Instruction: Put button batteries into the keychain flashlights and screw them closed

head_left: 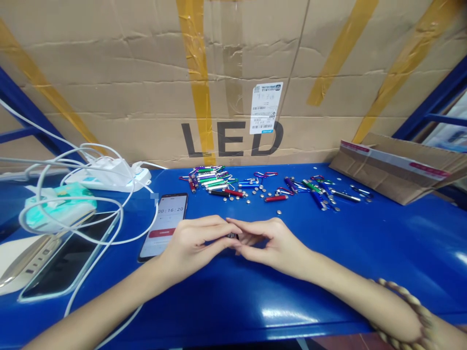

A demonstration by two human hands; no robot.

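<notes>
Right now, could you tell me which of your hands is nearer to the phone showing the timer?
Left. The left hand lies just beside the phone, at its right edge; the right hand is farther right, beyond the left.

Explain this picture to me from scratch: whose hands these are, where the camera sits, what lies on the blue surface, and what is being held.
There is no machine here. A person wears a camera on the head, so the one picture looks forward and down at their own two bare hands. The left hand and the right hand meet fingertip to fingertip over a blue table, pinching a small dark part between them; it is too small to identify.

Behind the hands lies a scatter of little coloured keychain torches and small round button cells. To the left a phone shows a timer reading 00:16:20. Farther left are white cables, a power strip and a second phone. A big cardboard box printed LED stands at the back, with a flattened carton to the right.
</notes>
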